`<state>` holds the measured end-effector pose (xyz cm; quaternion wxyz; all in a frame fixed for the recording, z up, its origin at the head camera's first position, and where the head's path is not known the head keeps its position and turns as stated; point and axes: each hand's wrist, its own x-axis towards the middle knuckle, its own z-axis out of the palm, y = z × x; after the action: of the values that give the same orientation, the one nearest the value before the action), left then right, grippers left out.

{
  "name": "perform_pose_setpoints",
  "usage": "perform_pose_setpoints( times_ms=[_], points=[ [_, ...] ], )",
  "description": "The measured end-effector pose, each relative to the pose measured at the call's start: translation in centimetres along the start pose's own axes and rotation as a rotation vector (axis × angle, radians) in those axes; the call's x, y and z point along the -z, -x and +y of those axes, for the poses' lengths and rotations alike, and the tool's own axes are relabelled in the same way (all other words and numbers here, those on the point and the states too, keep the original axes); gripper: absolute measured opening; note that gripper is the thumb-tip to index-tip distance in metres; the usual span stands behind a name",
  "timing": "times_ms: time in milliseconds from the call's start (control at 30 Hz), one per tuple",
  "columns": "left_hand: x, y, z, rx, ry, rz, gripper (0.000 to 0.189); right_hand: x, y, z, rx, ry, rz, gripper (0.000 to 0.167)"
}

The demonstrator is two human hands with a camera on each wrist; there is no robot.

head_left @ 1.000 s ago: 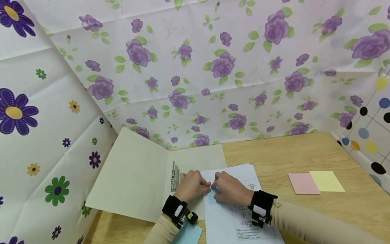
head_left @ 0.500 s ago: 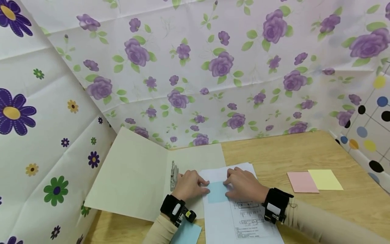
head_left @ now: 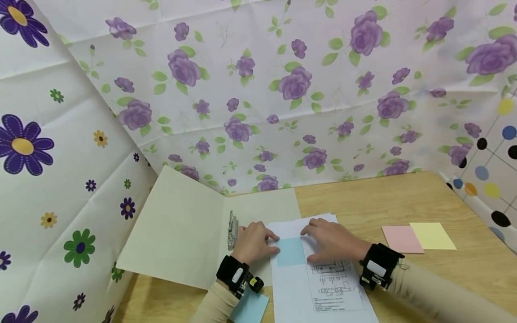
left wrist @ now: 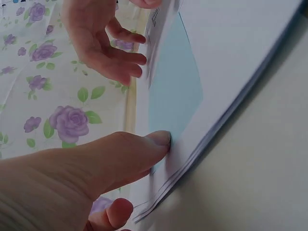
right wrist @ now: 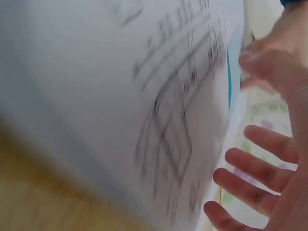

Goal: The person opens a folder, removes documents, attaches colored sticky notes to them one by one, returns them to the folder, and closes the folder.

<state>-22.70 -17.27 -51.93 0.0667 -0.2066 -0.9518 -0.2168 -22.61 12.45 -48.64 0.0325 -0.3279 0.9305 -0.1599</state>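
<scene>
A pale blue sticky note lies flat on the upper left part of a stack of white printed sheets. My left hand rests at the note's left edge, its thumb touching the note in the left wrist view. The index fingertip is near the upper left corner, apart from the thumb. My right hand is just right of the note, fingers loosely bent and spread over the sheets, holding nothing. In the right wrist view those fingers are separated; whether they touch the paper I cannot tell.
An open cream folder with a metal clip lies left of and partly under the sheets. Another blue pad sits beneath my left wrist. Pink and yellow sticky notes lie at the right on the wooden table.
My right hand has slid rightward from beside the left hand across the blue note and off its right edge, uncovering it. The left hand has stayed at the note's left edge.
</scene>
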Motion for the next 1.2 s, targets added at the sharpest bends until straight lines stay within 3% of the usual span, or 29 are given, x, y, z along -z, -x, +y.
perform_pose_setpoints(
  times_ms=[167, 333, 567, 633, 833, 967, 1200],
  points=[
    [-1.6, -0.3, -1.5, -0.018, -0.020, 0.020, 0.022, 2.0, 1.7, 3.3, -0.020, -0.060, 0.039, 0.077],
    [-2.0, -0.2, -1.8, -0.031, -0.045, 0.038, 0.023, 4.9, 4.8, 7.8, -0.067, -0.087, 0.112, 0.083],
    [1.7, 0.6, 2.1, -0.012, -0.082, -0.010, 0.023, 8.2, 9.3, 12.8, -0.153, -0.039, 0.090, 0.081],
    [1.6, 0.7, 2.1, -0.011, -0.086, -0.017, 0.024, 8.7, 10.5, 13.8, -0.174, -0.027, 0.076, 0.079],
    [-0.4, 0.5, 0.1, -0.069, -0.074, 0.049, 0.021, 8.9, 12.7, 15.4, -0.175, 0.059, 0.051, 0.086],
    [0.1, 0.5, 0.4, -0.057, -0.057, 0.027, 0.024, 8.5, 13.1, 15.8, -0.157, 0.090, 0.023, 0.091],
    [-0.7, 0.3, -0.4, -0.044, -0.048, 0.018, 0.024, 8.0, 13.0, 15.9, -0.148, 0.084, -0.013, 0.091]
  ],
)
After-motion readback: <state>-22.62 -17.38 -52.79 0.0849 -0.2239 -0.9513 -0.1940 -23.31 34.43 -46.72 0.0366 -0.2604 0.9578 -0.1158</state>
